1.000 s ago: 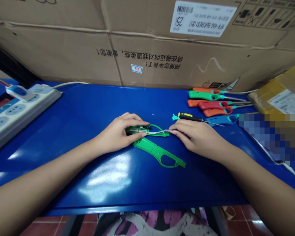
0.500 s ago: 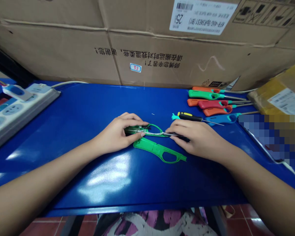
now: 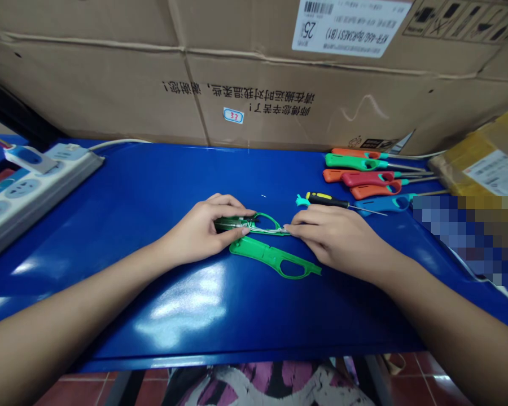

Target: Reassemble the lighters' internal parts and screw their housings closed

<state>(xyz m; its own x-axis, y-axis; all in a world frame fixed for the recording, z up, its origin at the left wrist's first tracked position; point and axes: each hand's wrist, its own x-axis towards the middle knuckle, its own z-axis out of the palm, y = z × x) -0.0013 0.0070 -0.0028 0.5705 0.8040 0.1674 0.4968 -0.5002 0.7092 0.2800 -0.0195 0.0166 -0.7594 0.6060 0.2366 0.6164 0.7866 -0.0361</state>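
My left hand [image 3: 214, 230] is closed around the rear of an opened green long-neck lighter [image 3: 266, 216], thumb and fingers on its clear tank [image 3: 228, 224]. A thin white wire [image 3: 262, 229] runs forward along the shell beside the trigger loop. At the lighter's front end, my right hand [image 3: 322, 231] pinches with thumb and forefinger where the wire ends; its other fingers are curled and hide what may lie beneath. The loose green half shell [image 3: 275, 259] lies just in front, its inside facing up. Behind my right hand are a black and yellow screwdriver [image 3: 328, 199] and a small turquoise piece [image 3: 301, 201].
Several coloured long-neck lighters [image 3: 370, 179] lie at the back right, beside a taped parcel [image 3: 476, 138] and a blurred-out object. A white power strip [image 3: 38, 189] stands on the left. The large carton [image 3: 131, 101] walls off the back of the blue table [image 3: 122, 316].
My right fingers have closed in at the lighter's front end. The dark slim piece seen under them before no longer shows. My left hand and the loose shell have stayed put.
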